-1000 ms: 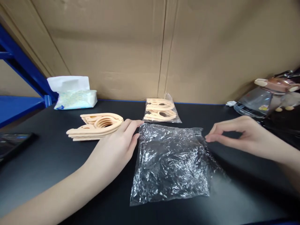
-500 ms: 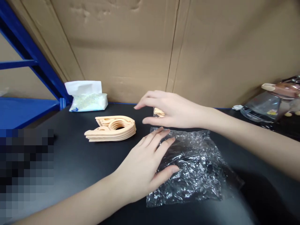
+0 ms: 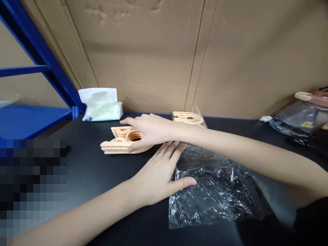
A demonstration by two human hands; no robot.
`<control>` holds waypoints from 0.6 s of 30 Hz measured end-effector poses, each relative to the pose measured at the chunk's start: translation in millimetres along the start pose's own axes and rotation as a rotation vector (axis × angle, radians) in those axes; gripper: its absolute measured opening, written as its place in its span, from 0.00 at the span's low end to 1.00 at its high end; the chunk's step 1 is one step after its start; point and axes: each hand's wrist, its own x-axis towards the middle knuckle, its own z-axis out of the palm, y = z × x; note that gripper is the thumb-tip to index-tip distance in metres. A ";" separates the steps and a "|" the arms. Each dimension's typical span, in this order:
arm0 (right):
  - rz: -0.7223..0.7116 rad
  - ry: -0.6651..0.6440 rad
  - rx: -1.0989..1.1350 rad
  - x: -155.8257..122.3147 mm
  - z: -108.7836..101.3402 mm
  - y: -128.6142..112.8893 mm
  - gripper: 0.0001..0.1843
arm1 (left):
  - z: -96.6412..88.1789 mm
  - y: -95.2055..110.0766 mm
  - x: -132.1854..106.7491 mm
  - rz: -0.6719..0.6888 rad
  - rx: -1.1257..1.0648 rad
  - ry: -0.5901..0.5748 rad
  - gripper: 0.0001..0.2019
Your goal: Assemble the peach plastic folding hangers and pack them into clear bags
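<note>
- Tan cardboard [image 3: 140, 51] stands upright as the backdrop, with a dark seam running down it.
- The black table [image 3: 89, 174] carries everything being handled; its lower-left area is pixelated, so I cannot tell what lies there.
- A blue metal shelf frame [image 3: 52, 71] rises at the far left.
- A clear plastic bag [image 3: 212, 191], crinkled and glossy, lies flat in front of the person; I see no hangers inside it.
- A see-through jug [image 3: 294, 118] with a brown lid is cut off by the right edge.
- The left hand [image 3: 153, 177] rests palm down over the bag's left edge, fingers spread and thumb out — nothing clasped.
- The right hand [image 3: 151, 130] crosses to the left and spans the loose hangers, thumb at the near side, fingers over the far side. Thumb and fingers are well apart; I cannot tell whether they press on the stack.
- The stack of folded peach hangers [image 3: 115, 145] lies on the table left of the bag, outside it: this set appears unbagged, the part left over.
- A tissue pack [image 3: 102, 111] sits behind that stack, one sheet pulled up.
- The bagged hangers [image 3: 183, 119] lie at the back by the cardboard, partly behind the right forearm — that set looks done.
- A crumpled white tissue [image 3: 265, 118] lies beside the jug.
</note>
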 end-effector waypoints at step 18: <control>-0.050 -0.010 -0.049 -21.5 -10.5 1.6 0.19 | -0.6 -5.4 0.3 -0.002 0.056 -0.014 0.43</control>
